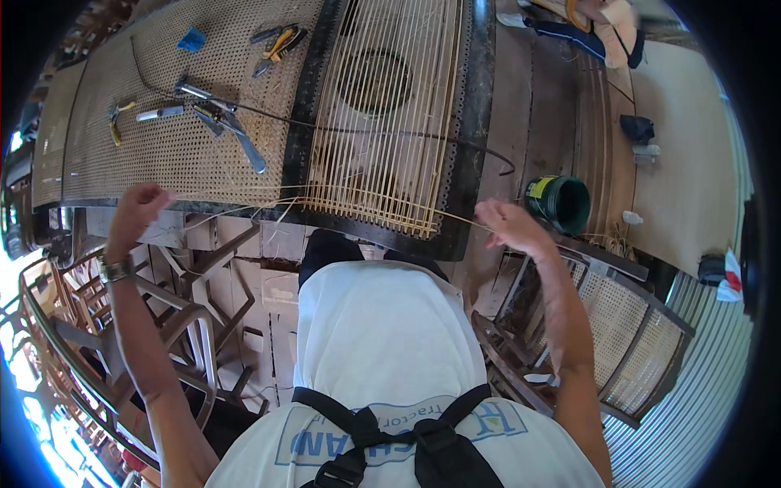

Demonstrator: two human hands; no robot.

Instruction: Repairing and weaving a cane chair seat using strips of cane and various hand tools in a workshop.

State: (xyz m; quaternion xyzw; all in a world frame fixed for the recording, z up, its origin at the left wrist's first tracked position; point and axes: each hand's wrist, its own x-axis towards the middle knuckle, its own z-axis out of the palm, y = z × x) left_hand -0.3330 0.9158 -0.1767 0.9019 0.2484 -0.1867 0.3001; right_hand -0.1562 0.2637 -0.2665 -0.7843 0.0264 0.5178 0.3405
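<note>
The woven panel (236,49) was cut off at the view's top; right of it, lengthwise strands (390,167) partly hid a round dark object (373,81) beneath them. The left hand (142,209), fingers bent, was by the near edge of the frame (469,163), toward its left corner; whether it gripped anything could not be told. Past the near right corner, the right hand (511,226) pinched a cane strand (457,217).

Straw-yellow strands (370,202), black frame (481,81)
</note>
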